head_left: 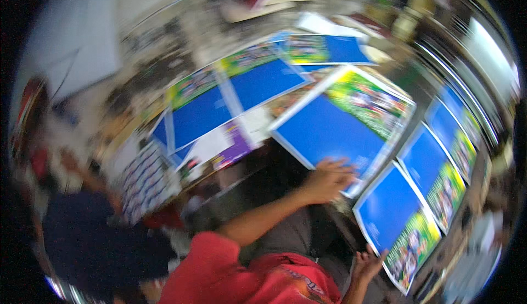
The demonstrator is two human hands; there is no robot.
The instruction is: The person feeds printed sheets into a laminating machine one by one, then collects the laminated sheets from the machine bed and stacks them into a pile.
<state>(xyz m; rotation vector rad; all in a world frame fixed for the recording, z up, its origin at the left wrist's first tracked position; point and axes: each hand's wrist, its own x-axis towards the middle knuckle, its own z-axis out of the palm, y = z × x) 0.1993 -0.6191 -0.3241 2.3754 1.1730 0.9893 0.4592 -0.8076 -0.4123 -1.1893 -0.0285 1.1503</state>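
My left hand (331, 180) lies palm down with fingers stretched out on the near edge of a stack of large printed sheets (335, 131). The top sheet is mostly blue, with a green and yellow picture band and a white border. Lower right, my right hand (366, 265) is at the near-left edge of a similar printed sheet (390, 205), one finger or the thumb over its margin. Its fingers look bent and gripping that edge, though motion blurs them. That sheet lies beside two more blue sheets (425, 150) in an overlapping row.
More blue sheets (200, 117) lie along the far table, by a purple and white printed piece (233, 147). A sheet of small repeated pictures (145, 180) is at the left. Another person in dark clothing (96, 238) is at the lower left. Metal rails (458, 87) run along the right.
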